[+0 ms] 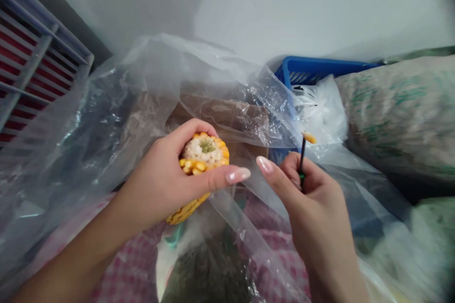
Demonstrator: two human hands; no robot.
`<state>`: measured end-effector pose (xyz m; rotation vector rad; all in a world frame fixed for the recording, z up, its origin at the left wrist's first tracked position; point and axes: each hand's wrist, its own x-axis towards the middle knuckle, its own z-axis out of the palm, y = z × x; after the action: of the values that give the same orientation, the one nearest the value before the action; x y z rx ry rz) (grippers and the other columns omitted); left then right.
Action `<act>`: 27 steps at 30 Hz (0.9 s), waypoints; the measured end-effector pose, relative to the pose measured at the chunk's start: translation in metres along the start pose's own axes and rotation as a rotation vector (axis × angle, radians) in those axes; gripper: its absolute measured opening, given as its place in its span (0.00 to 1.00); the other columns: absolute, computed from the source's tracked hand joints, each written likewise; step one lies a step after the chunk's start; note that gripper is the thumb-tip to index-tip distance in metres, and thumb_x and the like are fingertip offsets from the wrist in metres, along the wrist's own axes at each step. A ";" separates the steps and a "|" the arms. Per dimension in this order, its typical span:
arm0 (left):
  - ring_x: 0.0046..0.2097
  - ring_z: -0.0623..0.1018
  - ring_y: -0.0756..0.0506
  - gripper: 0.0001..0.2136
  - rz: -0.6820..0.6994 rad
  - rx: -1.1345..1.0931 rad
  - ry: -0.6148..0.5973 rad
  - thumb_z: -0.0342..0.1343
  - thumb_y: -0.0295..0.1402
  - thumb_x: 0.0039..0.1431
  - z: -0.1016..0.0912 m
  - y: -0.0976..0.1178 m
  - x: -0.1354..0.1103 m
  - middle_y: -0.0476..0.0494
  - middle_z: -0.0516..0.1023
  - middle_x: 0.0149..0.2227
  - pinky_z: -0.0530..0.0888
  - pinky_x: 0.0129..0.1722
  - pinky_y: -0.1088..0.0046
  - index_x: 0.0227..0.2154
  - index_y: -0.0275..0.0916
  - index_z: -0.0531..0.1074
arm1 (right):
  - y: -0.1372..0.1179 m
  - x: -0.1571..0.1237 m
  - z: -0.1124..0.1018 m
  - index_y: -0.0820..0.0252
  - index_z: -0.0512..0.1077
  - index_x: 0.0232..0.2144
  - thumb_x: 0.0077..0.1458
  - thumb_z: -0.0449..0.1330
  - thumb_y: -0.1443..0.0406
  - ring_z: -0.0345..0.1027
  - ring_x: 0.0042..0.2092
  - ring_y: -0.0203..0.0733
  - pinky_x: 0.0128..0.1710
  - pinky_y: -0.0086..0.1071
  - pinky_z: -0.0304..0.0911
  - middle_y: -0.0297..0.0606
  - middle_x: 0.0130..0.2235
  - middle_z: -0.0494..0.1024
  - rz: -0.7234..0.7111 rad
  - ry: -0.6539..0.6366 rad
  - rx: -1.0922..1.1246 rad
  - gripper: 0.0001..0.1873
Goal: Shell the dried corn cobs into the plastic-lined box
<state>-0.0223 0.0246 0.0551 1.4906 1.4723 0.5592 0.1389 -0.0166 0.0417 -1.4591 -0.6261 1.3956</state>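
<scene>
Two hands, apart: my left hand wraps a yellow corn cob above clear plastic sheeting, seemingly tilted to expose kernels; my right hand curls round a thin black-shafted tool, thumb free.

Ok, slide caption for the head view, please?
Left hand grips a yellow corn cob; right hand holds a slim dark tool with a kernel at its tip.

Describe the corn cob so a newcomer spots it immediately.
Find the clear plastic spread across the middle of the view. Over it, the left hand grips the corn cob, one end tilted toward the camera. Only this shows a pale core edged with yellow kernels.
</scene>
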 end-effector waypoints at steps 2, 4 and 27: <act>0.25 0.69 0.50 0.16 0.011 0.001 0.075 0.56 0.44 0.42 0.000 -0.004 0.004 0.52 0.70 0.26 0.64 0.22 0.79 0.32 0.42 0.66 | 0.002 0.009 -0.007 0.58 0.48 0.15 0.42 0.63 0.61 0.37 0.18 0.26 0.16 0.24 0.36 0.23 0.15 0.47 -0.065 0.075 -0.292 0.25; 0.27 0.69 0.50 0.16 0.018 -0.012 0.102 0.56 0.46 0.43 0.000 -0.008 0.007 0.51 0.70 0.27 0.64 0.23 0.79 0.33 0.41 0.66 | 0.007 0.016 -0.010 0.58 0.47 0.15 0.44 0.61 0.59 0.37 0.18 0.26 0.16 0.24 0.35 0.23 0.15 0.47 -0.089 0.059 -0.421 0.25; 0.30 0.75 0.46 0.21 -0.258 -1.052 0.213 0.55 0.54 0.41 0.008 -0.051 0.050 0.46 0.72 0.22 0.70 0.29 0.73 0.23 0.38 0.67 | 0.076 0.016 0.036 0.55 0.65 0.33 0.51 0.49 0.53 0.64 0.32 0.39 0.32 0.30 0.56 0.33 0.32 0.72 0.127 -0.169 0.003 0.14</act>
<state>-0.0329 0.0616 -0.0061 0.4219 1.1695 1.1235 0.0882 -0.0210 -0.0279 -1.4082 -0.6454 1.6305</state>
